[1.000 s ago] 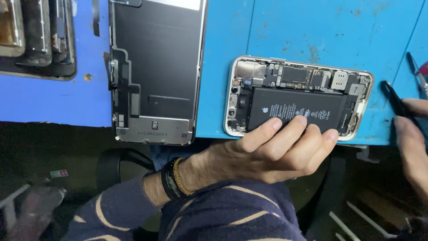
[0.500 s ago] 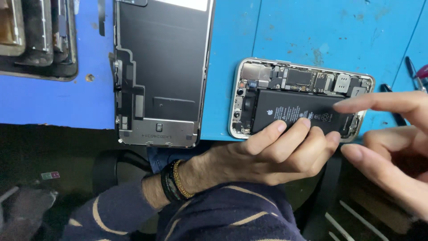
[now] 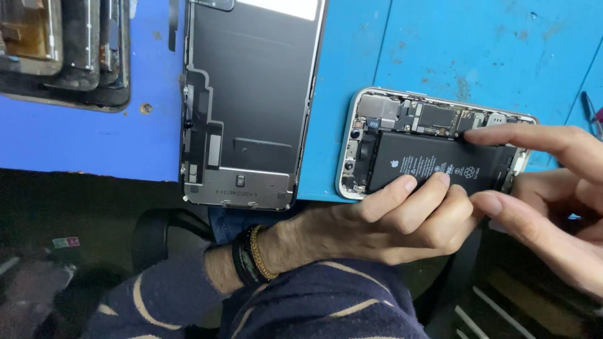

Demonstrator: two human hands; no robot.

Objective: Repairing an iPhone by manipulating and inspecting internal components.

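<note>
At the near edge of the blue desk (image 3: 440, 44) lies an opened phone (image 3: 433, 147), back shell up with its insides showing: a black battery (image 3: 433, 164) fills the middle and small circuit parts (image 3: 433, 117) run along the far side. The left hand (image 3: 389, 223) comes up from below the desk edge, its fingertips (image 3: 408, 184) resting on the near rim of the battery and holding the shell steady; its grip is loosely curled, pinching nothing. The right hand (image 3: 546, 194) reaches in from the right, forefinger stretched across the far right corner of the phone and thumb just below it near the battery's end, the grip partly spread with nothing visibly held between; it hides that end of the phone. Just left of the phone lies a detached screen panel (image 3: 248, 107), face down. A tray of dark parts (image 3: 63, 53) sits at the far left corner, and a thin tool (image 3: 589, 113) lies at the right edge.
</note>
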